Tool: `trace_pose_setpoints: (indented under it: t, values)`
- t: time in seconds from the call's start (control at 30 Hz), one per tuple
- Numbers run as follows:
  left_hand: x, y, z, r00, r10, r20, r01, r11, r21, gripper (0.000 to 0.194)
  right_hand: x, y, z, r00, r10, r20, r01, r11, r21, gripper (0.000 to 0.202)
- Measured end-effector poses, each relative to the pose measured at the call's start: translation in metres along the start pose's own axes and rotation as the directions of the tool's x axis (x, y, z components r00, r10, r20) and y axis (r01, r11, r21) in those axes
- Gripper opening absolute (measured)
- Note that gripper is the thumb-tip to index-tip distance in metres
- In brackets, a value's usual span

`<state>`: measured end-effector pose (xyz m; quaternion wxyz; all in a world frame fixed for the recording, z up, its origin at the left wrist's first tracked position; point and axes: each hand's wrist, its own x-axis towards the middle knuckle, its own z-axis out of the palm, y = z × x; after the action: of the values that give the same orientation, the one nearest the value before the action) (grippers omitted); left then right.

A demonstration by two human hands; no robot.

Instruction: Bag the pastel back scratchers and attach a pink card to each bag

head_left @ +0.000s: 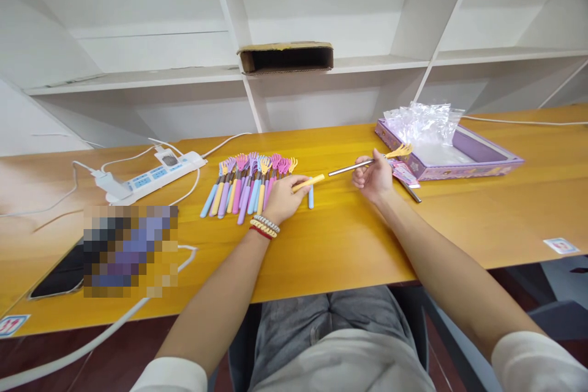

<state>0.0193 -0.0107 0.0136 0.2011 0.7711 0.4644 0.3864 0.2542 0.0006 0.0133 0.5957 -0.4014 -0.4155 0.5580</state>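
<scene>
Between the fingers of my left hand (285, 199) is a yellow handle (315, 182), its free end pointing right. My right hand (374, 179) grips a metal rod (350, 168) topped by a yellow claw-shaped head (399, 150). The rod's bare end is a little apart from the handle. Left of and behind my left hand lie several claw-headed sticks (239, 187) in pink, purple, blue and yellow. A blue handle (311, 196) rests on the table just right of my left fingers. Beyond my right wrist, another metal rod (410, 190) lies beside a pink packet (404, 173).
A purple box (478, 173) with clear plastic bags (425, 124) stands at the back right. On the left are a white power strip (156, 177), cables and a dark phone (59, 271). A cardboard box (287, 58) sits on the shelf.
</scene>
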Motion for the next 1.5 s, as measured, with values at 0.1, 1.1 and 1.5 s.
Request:
trace_pose_setpoints:
  t: [0.1,1.1,1.5]
  values:
    - [0.001,-0.002,0.0,1.0,-0.002,0.004,0.002,1.0,-0.001,0.021,0.0,-0.001,0.0,1.0,0.013,-0.002,-0.013,1.0,-0.01,0.054]
    - [-0.006,-0.005,-0.006,0.971,0.188,0.147,-0.231,0.901,0.367,0.035,-0.008,0.004,0.005,0.989,0.026,0.145,0.001,0.982,-0.187,0.034]
    - [-0.006,0.006,-0.011,0.968,0.128,0.215,-0.21,0.882,0.423,0.038,-0.014,0.012,0.011,0.967,0.015,0.254,-0.025,0.999,0.033,0.025]
